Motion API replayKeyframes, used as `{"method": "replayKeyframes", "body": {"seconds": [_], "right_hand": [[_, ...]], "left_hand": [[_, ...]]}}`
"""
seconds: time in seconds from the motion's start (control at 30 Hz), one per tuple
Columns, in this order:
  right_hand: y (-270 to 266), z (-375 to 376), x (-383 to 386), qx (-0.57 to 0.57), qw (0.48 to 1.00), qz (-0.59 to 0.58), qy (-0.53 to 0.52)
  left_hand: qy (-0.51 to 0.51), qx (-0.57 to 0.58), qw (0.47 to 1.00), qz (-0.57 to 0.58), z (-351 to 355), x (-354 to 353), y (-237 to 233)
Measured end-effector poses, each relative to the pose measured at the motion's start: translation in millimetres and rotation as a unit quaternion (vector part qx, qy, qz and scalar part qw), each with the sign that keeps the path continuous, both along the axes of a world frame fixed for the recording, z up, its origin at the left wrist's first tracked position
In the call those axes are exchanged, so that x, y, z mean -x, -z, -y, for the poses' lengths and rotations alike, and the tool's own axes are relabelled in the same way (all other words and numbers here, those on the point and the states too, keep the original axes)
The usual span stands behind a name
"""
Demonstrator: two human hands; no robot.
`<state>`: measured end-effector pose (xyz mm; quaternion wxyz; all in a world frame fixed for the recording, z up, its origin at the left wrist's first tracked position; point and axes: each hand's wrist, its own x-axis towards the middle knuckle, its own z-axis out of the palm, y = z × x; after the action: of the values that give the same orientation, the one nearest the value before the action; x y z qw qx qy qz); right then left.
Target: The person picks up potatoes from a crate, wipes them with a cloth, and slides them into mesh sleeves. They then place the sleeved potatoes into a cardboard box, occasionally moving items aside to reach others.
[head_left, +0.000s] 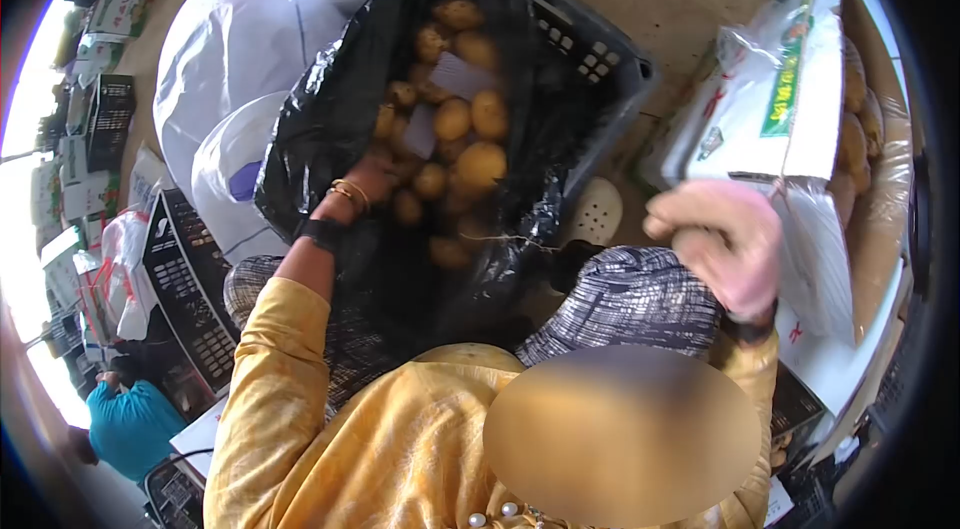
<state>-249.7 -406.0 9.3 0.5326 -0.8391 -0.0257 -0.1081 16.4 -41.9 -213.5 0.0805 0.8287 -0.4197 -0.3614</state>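
Several potatoes (480,166) lie inside a black plastic bag (330,89) that lines a black crate (590,49). Two pale purple pieces (465,77) rest among them. My bare left hand (372,179), with a gold bangle and a black wristband, reaches into the bag at the potatoes' near left side; its fingers are blurred and partly hidden. My right hand (720,239) wears a pink and beige glove and is raised over my right knee, beside a white carton of potatoes (760,119). Its fingers look bent but are smeared by motion.
White sacks (240,39) stand left of the bag. A light clog (598,211) shows by its right edge. Black crates (185,279) and more cartons (122,1) line the left. A person in a teal top (130,424) is at the lower left.
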Motion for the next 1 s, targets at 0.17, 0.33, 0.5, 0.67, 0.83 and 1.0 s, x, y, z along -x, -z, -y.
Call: {"method": "replayKeyframes", "body": {"seconds": [0.17,0.33,0.5,0.67,0.83,1.0], "right_hand": [[63,-11,-72,-0.175,0.983,-0.049,0.004],[119,-28,-115,0.117,0.993,-0.030,0.011],[128,-30,-116,0.027,0.997,-0.047,0.059],[121,-30,-114,0.066,0.996,-0.055,0.036],[126,-29,-115,0.034,0.998,-0.030,0.049],[126,-28,-116,0.039,0.998,-0.010,0.038]], "left_hand": [[-0.258,0.049,0.945,0.197,17,6,-26],[-0.162,0.211,0.909,0.322,52,-21,-62],[-0.003,0.024,0.909,0.417,66,-45,-9],[0.020,-0.220,0.936,0.273,87,-46,-26],[0.236,-0.134,0.962,-0.013,73,-25,-38],[-0.183,0.025,0.978,0.094,133,-34,-48]]}}
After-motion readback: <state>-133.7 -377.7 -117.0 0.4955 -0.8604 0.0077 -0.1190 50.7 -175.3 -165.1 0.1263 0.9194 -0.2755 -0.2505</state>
